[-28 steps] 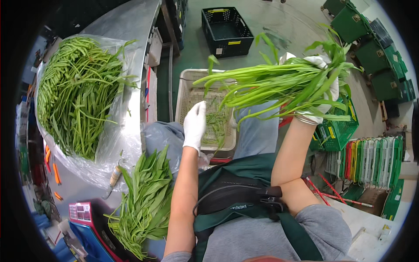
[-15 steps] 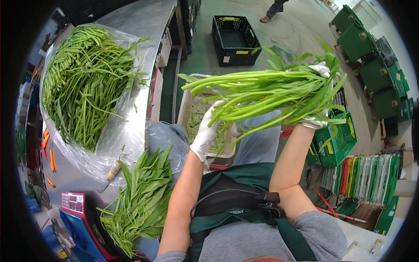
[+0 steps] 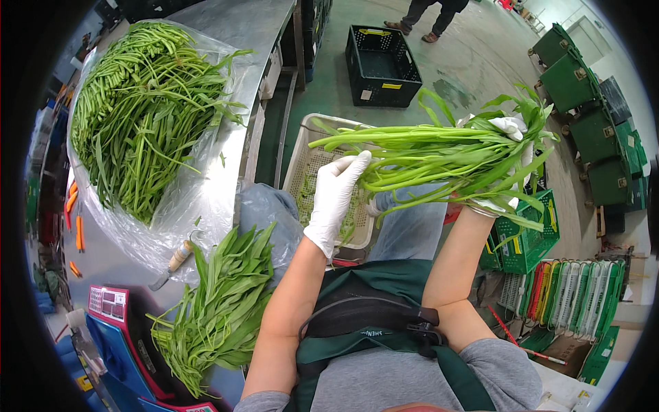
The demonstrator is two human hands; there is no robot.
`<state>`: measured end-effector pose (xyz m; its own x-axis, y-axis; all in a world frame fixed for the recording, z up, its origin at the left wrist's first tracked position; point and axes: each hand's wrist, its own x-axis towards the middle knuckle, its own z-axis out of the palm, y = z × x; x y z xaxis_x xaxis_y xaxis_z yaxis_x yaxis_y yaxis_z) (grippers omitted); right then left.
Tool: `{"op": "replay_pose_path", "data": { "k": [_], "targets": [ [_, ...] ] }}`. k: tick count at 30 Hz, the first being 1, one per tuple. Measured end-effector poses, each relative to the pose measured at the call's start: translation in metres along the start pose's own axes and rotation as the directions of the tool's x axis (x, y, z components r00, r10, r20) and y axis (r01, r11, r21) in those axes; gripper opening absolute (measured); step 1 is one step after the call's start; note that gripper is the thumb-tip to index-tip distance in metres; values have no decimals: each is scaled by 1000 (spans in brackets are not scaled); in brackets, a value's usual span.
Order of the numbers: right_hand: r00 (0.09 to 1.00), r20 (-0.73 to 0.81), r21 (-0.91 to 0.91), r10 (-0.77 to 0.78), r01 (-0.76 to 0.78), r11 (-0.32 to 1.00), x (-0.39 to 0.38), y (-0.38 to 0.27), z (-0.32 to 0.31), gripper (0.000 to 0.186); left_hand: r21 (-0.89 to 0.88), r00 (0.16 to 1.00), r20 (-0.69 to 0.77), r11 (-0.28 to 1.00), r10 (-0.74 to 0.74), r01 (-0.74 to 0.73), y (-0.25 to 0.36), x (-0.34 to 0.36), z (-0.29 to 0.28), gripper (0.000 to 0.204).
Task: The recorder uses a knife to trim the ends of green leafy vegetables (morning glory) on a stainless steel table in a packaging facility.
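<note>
Centre right of frame: right hand (image 3: 506, 165) clamped round leafy end of bunch of greens (image 3: 439, 154), held over pale basket (image 3: 309, 161); left hand (image 3: 336, 196) fingers loosely spread on stem ends. Bunch likely light, floppy, bruisable; best gripped mid-stem

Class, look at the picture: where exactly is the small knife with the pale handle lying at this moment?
The knife lies on the metal table at the person's left, between the bagged greens and the loose leafy pile.
</note>
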<state>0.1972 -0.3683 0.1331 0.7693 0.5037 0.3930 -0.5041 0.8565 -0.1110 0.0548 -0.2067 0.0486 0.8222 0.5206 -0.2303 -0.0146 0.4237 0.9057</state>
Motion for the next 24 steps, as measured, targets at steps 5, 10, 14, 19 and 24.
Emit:
{"op": "replay_pose_path", "data": {
  "k": [5,10,14,19,24],
  "targets": [
    [1000,30,52,-2,1,999,-2,0,-2,17,96,994,-5,989,114,-113,-3,-2,-1,23],
    [998,-15,-120,-63,60,991,-3,-17,-13,25,296,946,-125,921,299,-253,-24,7,-10,21],
    [996,51,-243,-68,79,967,-3,-22,-10,32,505,917,-197,837,347,-209,-40,18,-27,23],
    [991,19,-248,-134,134,959,-2,-22,-7,31,633,993,-5,769,117,-87,-39,16,-31,37],
    [995,53,-135,-80,86,987,-2,-13,-5,30,312,977,201,941,71,-132,-16,5,-13,34]
  ]
}}
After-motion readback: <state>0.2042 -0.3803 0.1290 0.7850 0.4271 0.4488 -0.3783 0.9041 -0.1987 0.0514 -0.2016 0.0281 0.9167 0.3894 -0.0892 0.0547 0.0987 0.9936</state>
